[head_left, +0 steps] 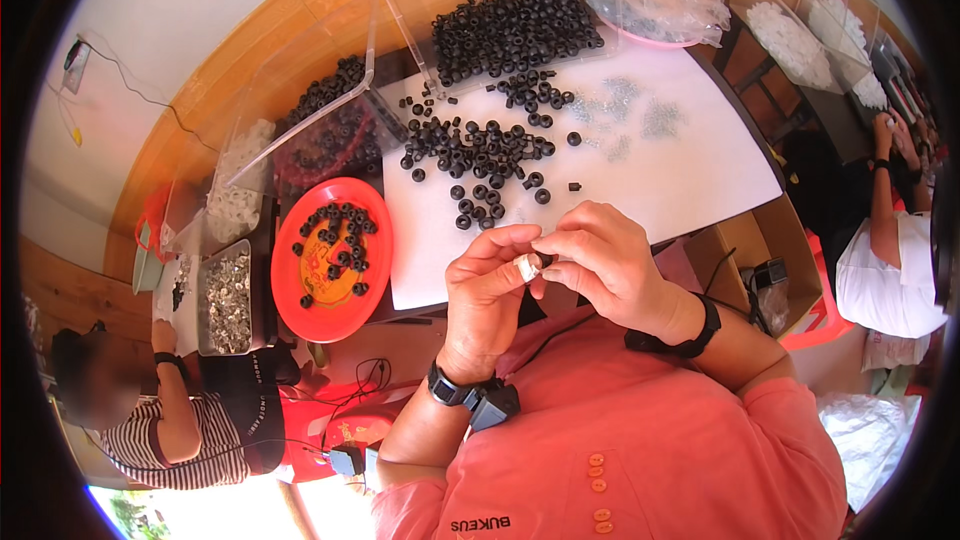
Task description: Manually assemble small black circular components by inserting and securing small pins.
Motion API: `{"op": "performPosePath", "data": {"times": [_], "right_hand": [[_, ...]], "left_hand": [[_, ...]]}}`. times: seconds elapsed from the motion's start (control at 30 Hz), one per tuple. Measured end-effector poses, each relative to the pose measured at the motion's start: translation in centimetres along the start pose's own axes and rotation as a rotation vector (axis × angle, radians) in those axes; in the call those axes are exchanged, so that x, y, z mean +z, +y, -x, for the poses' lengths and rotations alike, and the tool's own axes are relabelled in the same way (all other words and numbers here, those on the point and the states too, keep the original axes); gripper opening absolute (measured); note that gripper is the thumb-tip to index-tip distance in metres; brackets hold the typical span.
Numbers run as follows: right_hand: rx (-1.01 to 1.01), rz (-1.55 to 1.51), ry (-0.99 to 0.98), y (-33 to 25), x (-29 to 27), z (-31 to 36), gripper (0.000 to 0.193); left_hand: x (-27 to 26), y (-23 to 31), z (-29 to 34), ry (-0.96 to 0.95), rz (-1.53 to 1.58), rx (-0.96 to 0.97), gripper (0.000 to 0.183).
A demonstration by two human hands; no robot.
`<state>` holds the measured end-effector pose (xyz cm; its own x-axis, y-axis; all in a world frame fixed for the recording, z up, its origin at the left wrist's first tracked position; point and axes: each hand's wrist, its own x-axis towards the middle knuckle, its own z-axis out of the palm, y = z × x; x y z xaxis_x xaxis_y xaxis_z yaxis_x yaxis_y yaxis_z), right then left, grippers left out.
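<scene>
Over the near edge of the white work surface, my two hands meet. My left hand is closed, thumb against fingers, around a small black part that mostly hides behind the fingertips. A white wrap covers the tip of its thumb. From the other side my right hand pinches at the same part with thumb and forefinger. Just beyond lie loose black round parts with holes, in a spread heap. Tiny clear pieces are scattered to their right.
A red plate with black parts stands left of the surface. Behind are a clear bin of black parts and a bagged pink bowl. A metal tray and a person are left; another person sits right.
</scene>
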<state>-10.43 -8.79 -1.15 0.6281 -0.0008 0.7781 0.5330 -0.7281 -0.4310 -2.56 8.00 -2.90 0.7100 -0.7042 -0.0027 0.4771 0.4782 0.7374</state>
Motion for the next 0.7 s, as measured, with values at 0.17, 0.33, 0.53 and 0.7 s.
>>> {"op": "performPosePath", "data": {"times": [0.17, 0.33, 0.53, 0.7], "right_hand": [[0.032, 0.032, 0.123, -0.8, 0.7, 0.2, 0.030], [-0.008, 0.077, 0.088, 0.0, 0.4, 0.2, 0.031], [-0.019, 0.067, -0.053, -0.3, -0.6, -0.2, 0.029], [-0.033, 0.014, -0.119, 0.3, -0.7, -1.7, 0.021]], "left_hand": [[0.3, 0.0, -0.1, 0.026, -0.009, 0.003, 0.029], [0.5, 0.2, -0.1, -0.005, -0.111, -0.061, 0.026], [0.3, 1.1, 0.3, -0.035, -0.190, -0.100, 0.024], [-0.7, 1.6, 0.4, -0.022, -0.165, -0.069, 0.021]]}}
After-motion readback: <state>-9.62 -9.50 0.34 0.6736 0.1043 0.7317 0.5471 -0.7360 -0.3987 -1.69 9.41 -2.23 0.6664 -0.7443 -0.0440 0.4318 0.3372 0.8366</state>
